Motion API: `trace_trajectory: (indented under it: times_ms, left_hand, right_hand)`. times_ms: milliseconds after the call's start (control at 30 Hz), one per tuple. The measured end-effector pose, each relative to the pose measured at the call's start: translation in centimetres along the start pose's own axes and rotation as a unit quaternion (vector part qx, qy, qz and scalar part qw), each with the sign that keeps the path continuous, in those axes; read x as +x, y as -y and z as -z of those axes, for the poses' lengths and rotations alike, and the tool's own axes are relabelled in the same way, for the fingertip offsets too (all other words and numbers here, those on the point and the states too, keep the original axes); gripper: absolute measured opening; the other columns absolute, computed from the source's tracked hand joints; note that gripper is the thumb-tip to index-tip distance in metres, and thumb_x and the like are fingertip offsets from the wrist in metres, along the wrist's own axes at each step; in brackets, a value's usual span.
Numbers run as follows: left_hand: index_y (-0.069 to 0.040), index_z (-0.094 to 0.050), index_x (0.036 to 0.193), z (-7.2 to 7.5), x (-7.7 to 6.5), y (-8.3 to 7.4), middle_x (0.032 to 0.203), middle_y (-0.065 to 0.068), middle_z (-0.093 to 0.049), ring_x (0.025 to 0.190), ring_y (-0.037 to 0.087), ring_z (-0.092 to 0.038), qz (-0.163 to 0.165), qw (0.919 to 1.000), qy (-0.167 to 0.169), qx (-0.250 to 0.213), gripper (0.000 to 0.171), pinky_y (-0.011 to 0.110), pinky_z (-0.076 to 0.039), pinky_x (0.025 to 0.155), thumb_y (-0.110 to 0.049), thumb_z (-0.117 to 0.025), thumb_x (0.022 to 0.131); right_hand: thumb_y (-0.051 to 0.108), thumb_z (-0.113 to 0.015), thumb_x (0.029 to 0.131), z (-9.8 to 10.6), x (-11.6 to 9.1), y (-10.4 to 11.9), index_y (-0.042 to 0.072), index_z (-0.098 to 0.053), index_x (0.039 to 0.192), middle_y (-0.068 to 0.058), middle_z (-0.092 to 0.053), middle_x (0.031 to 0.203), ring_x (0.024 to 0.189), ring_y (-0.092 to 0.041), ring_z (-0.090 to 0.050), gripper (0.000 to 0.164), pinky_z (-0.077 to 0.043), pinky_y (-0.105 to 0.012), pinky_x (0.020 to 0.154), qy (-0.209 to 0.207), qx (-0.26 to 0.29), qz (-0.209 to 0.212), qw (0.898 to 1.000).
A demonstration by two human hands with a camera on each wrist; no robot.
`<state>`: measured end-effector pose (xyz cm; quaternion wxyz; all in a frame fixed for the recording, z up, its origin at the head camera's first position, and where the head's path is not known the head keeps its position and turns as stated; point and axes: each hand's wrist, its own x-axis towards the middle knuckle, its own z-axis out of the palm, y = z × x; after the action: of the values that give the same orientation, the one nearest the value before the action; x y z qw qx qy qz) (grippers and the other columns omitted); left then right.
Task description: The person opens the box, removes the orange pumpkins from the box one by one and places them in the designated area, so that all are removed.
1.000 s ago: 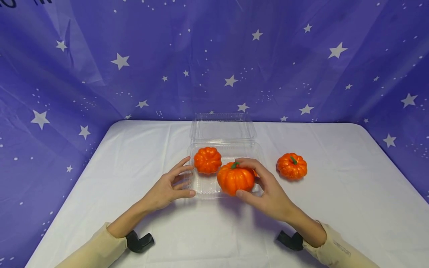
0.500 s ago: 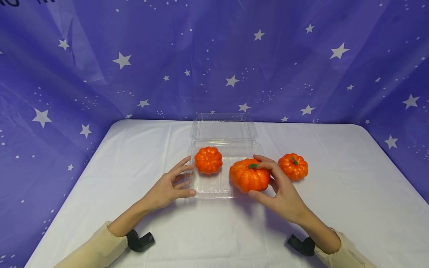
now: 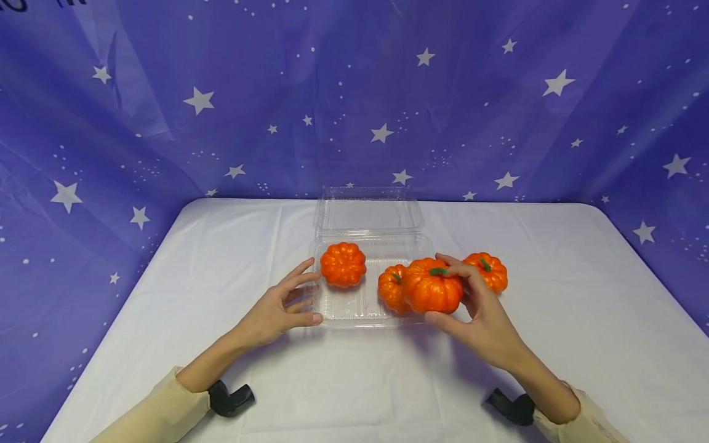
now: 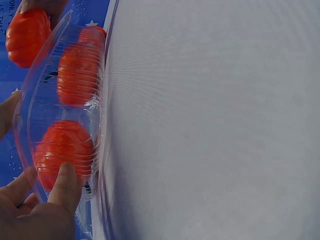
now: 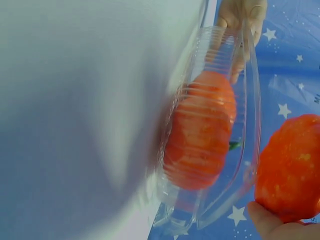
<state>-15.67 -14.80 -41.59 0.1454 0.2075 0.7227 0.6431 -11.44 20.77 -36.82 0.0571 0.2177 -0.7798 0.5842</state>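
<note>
In the head view my right hand [image 3: 487, 317] grips an orange toy pumpkin [image 3: 432, 289] with a green stem, thumb in front and fingers behind. It is held above the right end of a clear plastic clamshell box [image 3: 346, 311]. Inside that box, one pumpkin [image 3: 343, 264] sits at the left with no stem showing, and a second pumpkin [image 3: 392, 289] stands stem up at the right, partly covered by the held one. My left hand [image 3: 277, 311] rests at the box's left end, fingers spread. The left wrist view shows its thumb [image 4: 67, 187] against the front wall.
Another pumpkin [image 3: 490, 274] stands on the white tablecloth [image 3: 565, 295] right of the box, partly behind my right hand. The box's lid [image 3: 368, 215] lies folded back toward the purple star-patterned curtain [image 3: 354, 92].
My right hand has moved to the right with its pumpkin, uncovering the pumpkin in the right part of the box. The left hand has stayed in place.
</note>
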Motion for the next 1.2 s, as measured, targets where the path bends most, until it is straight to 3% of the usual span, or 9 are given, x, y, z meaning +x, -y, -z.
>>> trace_trajectory:
  times_ms: [133,333,733,1000,1200]
  left_hand:
    - [0.006,-0.044,0.142,0.0,0.0,0.0,0.164,0.008,-0.011,0.138,0.041,-0.035,0.000,1.0000,0.000,0.000,0.073,0.031,-0.043,0.105,-0.005,-0.082,0.080]
    - [0.006,-0.044,0.142,0.0,0.0,0.0,0.164,0.008,-0.011,0.138,0.042,-0.034,-0.001,1.0000,0.002,-0.007,0.073,0.032,-0.043,0.105,-0.004,-0.081,0.080]
    - [0.006,-0.043,0.143,-0.1,-0.1,0.0,0.164,0.008,-0.011,0.138,0.042,-0.034,-0.002,1.0000,0.001,-0.005,0.073,0.032,-0.043,0.105,-0.004,-0.081,0.081]
    - [0.006,-0.044,0.142,-0.1,-0.1,0.0,0.164,0.007,-0.011,0.138,0.041,-0.035,0.001,1.0000,0.000,-0.002,0.073,0.031,-0.044,0.105,-0.004,-0.081,0.081]
    - [0.006,-0.044,0.142,0.0,0.0,0.0,0.164,0.006,-0.012,0.138,0.042,-0.035,0.002,1.0000,0.001,0.002,0.073,0.031,-0.043,0.105,-0.005,-0.081,0.081]
  right_hand:
    - [-0.013,-0.076,0.078,0.6,-0.2,-0.1,0.001,-0.043,0.128,-0.011,-0.040,0.149,0.133,-0.020,-0.043,0.062,-0.041,-0.019,0.105,0.000,-0.015,0.016,1.000]
    - [-0.014,-0.075,0.076,1.4,-0.4,0.0,0.007,-0.038,0.146,-0.009,-0.041,0.144,0.128,-0.017,-0.045,0.082,-0.041,-0.017,0.105,0.001,-0.040,0.009,0.999]
    - [-0.006,-0.087,0.069,2.7,-0.8,0.0,0.009,-0.052,0.137,-0.004,-0.042,0.134,0.120,-0.016,-0.047,0.078,-0.043,-0.013,0.098,-0.057,-0.099,-0.005,0.993]
    - [-0.008,-0.086,0.069,4.0,-1.7,-0.1,0.008,-0.052,0.138,-0.009,-0.041,0.139,0.123,-0.014,-0.044,0.079,-0.041,-0.009,0.098,-0.072,-0.123,-0.010,0.990]
    - [-0.009,-0.084,0.071,5.2,-2.2,-0.2,0.008,-0.052,0.140,-0.004,-0.044,0.137,0.122,-0.012,-0.045,0.077,-0.041,-0.008,0.097,-0.099,-0.145,-0.022,0.984]
